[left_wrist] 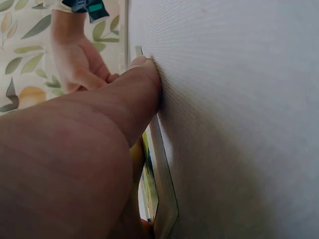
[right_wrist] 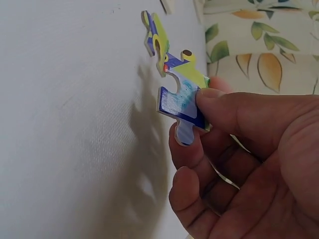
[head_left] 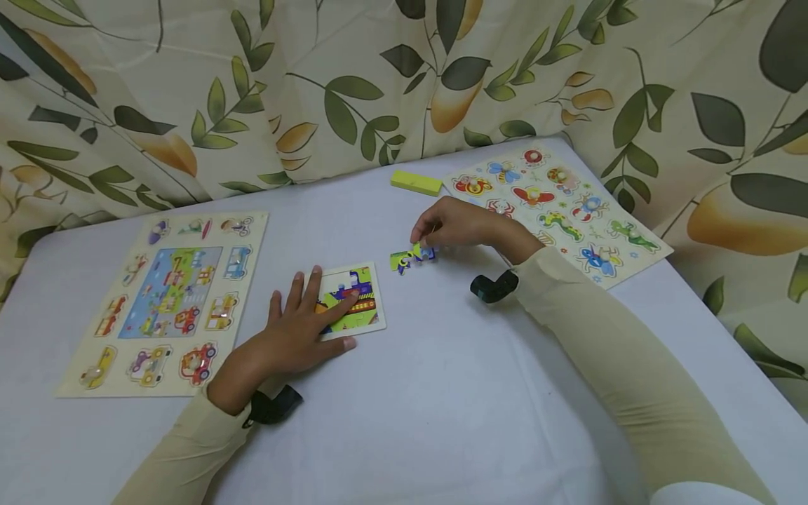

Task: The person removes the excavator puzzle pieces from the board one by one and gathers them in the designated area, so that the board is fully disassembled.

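My left hand (head_left: 297, 338) lies spread over a small framed jigsaw puzzle (head_left: 356, 322) with a purple and orange vehicle picture. Its fingers reach across the picture, and part of the puzzle is hidden under them. The left wrist view shows the thumb (left_wrist: 132, 87) along the edge of the puzzle board (left_wrist: 167, 199). Thumb and fingers of my right hand (head_left: 466, 221) pinch a jigsaw piece (right_wrist: 182, 102) in blue, lime and pale lilac, tilted up. Beside it is another lime and purple jigsaw piece (head_left: 400, 261), which overlaps the held one in the right wrist view.
To the left lies a large vehicle peg-puzzle board (head_left: 252, 242). An insect puzzle board (head_left: 621, 277) sits at the back right, partly behind my right arm. Near it is a yellow block (head_left: 416, 183). A leaf-patterned curtain (head_left: 353, 42) hangs behind the white-covered table (head_left: 404, 421).
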Available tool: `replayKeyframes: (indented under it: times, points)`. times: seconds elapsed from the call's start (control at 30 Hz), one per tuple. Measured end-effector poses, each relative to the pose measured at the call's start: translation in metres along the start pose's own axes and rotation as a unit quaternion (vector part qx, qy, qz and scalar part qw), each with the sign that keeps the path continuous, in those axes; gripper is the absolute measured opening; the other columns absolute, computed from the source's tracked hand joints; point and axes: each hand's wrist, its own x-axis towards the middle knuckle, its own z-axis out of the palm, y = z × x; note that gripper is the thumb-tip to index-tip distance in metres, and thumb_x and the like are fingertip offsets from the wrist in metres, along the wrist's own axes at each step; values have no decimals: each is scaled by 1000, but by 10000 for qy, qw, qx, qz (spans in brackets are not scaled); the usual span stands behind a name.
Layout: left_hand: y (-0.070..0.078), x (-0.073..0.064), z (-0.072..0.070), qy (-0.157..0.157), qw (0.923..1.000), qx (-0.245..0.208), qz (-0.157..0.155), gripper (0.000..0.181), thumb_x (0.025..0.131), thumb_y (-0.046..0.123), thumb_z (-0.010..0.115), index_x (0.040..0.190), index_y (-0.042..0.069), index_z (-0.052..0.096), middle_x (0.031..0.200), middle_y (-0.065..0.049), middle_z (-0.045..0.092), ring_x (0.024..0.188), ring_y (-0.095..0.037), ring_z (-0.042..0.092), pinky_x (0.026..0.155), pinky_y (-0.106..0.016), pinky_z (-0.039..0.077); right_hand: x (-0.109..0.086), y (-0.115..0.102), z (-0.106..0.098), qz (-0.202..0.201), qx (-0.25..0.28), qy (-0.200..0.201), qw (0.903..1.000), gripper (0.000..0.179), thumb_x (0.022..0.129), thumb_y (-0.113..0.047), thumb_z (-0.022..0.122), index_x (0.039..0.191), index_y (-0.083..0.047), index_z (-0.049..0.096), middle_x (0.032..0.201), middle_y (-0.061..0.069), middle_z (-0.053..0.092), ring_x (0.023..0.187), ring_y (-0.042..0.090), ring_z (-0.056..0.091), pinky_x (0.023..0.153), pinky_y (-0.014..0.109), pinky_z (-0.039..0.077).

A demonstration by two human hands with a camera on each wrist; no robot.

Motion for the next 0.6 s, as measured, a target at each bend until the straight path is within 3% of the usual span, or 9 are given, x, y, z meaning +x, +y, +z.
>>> replayKeyframes:
  times: [0.6]
  points:
    - [1, -1, 0, 5, 10000, -34, 5, 72, 91, 55, 59, 153, 32, 30, 159, -21, -14, 142, -45, -17, 104, -70, -7, -1, 0, 4, 219, -257, -29, 9994, 16, 93, -1, 62, 105, -5, 71, 103, 7, 68, 92, 22, 55, 86, 34, 45]
